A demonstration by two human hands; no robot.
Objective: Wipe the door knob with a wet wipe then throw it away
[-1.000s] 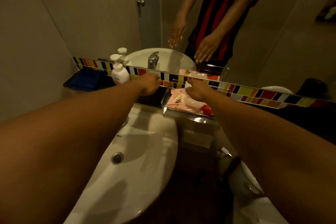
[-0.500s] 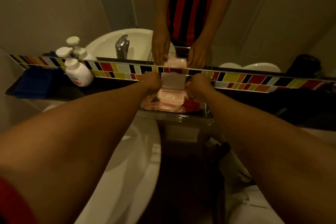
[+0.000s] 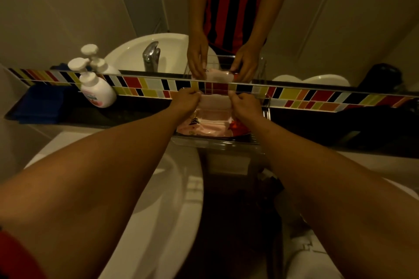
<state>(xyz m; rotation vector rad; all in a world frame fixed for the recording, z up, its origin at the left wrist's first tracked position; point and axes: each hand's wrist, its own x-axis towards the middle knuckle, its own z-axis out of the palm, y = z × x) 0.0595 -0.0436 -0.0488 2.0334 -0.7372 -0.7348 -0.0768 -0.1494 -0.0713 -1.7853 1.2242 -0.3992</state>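
Head view shows the task at its first step: both hands work at the pink wet-wipe pack (image 3: pixel 207 125) lying in a wire basket (image 3: pixel 217 142) beside the sink (image 3: pixel 158 210). The left hand (image 3: pixel 187 101) and right hand (image 3: pixel 244 103) each pinch a side of the raised lid flap (image 3: pixel 215 99). No wipe is out; wiping and discarding remain. Against the earlier frames, the flap now stands open.

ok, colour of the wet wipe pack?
Pale pink, with a red patch at its right end; the wet wipe pack shows best in the head view.
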